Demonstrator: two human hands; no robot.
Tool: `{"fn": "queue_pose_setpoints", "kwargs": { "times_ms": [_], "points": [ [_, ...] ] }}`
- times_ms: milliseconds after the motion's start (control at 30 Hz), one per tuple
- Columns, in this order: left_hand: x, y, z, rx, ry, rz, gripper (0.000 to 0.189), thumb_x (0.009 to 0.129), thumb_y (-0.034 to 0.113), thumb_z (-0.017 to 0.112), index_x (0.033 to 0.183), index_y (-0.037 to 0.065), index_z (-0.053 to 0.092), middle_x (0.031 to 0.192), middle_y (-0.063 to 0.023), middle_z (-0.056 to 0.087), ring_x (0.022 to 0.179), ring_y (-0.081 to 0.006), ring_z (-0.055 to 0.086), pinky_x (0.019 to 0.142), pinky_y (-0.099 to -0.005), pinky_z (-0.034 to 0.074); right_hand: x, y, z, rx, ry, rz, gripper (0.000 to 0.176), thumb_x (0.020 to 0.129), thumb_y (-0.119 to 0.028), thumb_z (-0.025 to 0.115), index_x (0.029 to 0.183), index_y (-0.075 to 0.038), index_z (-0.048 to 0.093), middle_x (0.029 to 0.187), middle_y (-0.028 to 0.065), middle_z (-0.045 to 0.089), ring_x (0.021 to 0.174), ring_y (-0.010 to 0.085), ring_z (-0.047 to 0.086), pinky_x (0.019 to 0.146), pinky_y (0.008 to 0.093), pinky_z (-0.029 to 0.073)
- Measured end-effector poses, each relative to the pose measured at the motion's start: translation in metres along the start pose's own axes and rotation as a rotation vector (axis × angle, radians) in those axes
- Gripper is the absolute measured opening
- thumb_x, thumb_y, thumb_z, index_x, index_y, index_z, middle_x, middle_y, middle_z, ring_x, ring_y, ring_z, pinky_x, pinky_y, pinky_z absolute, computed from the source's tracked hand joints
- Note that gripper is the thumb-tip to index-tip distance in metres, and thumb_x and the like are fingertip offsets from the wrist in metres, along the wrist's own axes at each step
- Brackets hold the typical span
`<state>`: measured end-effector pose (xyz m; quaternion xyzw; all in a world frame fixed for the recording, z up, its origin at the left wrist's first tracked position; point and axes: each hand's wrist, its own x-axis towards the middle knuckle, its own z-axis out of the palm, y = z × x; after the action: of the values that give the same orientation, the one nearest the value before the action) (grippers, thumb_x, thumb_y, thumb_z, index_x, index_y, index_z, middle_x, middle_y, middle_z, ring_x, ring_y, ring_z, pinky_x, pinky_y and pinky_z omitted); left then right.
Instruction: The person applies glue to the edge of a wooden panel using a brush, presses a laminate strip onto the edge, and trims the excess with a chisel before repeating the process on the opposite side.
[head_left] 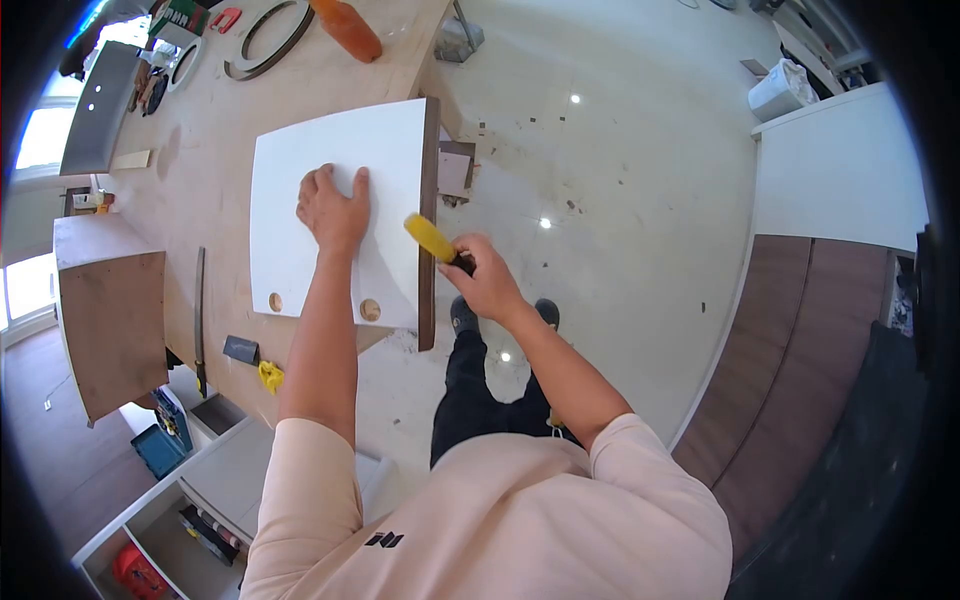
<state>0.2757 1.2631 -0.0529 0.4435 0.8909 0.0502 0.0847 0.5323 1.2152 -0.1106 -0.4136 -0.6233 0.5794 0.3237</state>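
A white panel with a dark edge strip along its right side lies on the wooden workbench. Two round holes show near its lower edge. My left hand rests on the panel with its fingers spread and nothing in it. Beside the dark edge, my right hand is closed on a tool with a yellow part and a dark part at the fingers. The yellow end is over or close to the edge strip; whether they touch is unclear.
On the workbench are an orange bottle, a coiled strip, a long file-like tool, a dark block and a yellow crumpled item. A wooden box stands left, an open drawer below.
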Motion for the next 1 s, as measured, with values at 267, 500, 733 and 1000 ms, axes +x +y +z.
{"fn": "queue_pose_setpoints", "kwargs": {
  "times_ms": [267, 500, 733, 1000],
  "points": [
    [0.005, 0.011, 0.012, 0.156, 0.045, -0.019, 0.081, 0.097, 0.068, 0.033, 0.159, 0.017, 0.025, 0.165, -0.0180, 0.017, 0.151, -0.0453, 0.007, 0.119, -0.0605, 0.007, 0.021, 0.011, 0.001, -0.097, 0.007, -0.274, 0.050, 0.092, -0.018, 0.068, 0.140, -0.024, 0.057, 0.100, 0.0076, 0.060, 0.083, 0.0259, 0.065, 0.072, 0.0370, 0.053],
    [0.007, 0.009, 0.013, 0.185, 0.038, 0.004, 0.083, 0.096, 0.070, 0.033, 0.159, 0.017, 0.025, 0.165, -0.0178, 0.016, 0.151, -0.0476, 0.006, 0.119, -0.0611, 0.007, 0.178, 0.001, -0.020, -0.235, 0.194, -0.305, 0.046, 0.091, -0.025, 0.068, 0.136, -0.025, 0.059, 0.098, 0.0096, 0.060, 0.082, 0.0302, 0.065, 0.069, 0.0411, 0.053],
    [0.007, 0.014, 0.009, 0.236, 0.006, -0.007, 0.080, 0.098, 0.068, 0.032, 0.159, 0.018, 0.023, 0.165, -0.0176, 0.015, 0.151, -0.0470, 0.008, 0.118, -0.0631, 0.007, 0.080, 0.017, -0.002, -0.224, 0.090, -0.313, 0.048, 0.092, -0.021, 0.065, 0.140, -0.026, 0.057, 0.107, 0.0107, 0.061, 0.089, 0.0325, 0.065, 0.081, 0.0408, 0.055],
    [0.004, 0.011, 0.008, 0.129, 0.017, 0.013, 0.082, 0.096, 0.068, 0.036, 0.158, 0.017, 0.026, 0.165, -0.0173, 0.016, 0.151, -0.0465, 0.005, 0.119, -0.0611, 0.006, 0.222, 0.006, -0.037, -0.214, 0.246, -0.149, 0.040, 0.096, -0.020, 0.062, 0.136, -0.019, 0.060, 0.105, 0.0106, 0.062, 0.095, 0.0302, 0.062, 0.081, 0.0391, 0.052]
  ]
}}
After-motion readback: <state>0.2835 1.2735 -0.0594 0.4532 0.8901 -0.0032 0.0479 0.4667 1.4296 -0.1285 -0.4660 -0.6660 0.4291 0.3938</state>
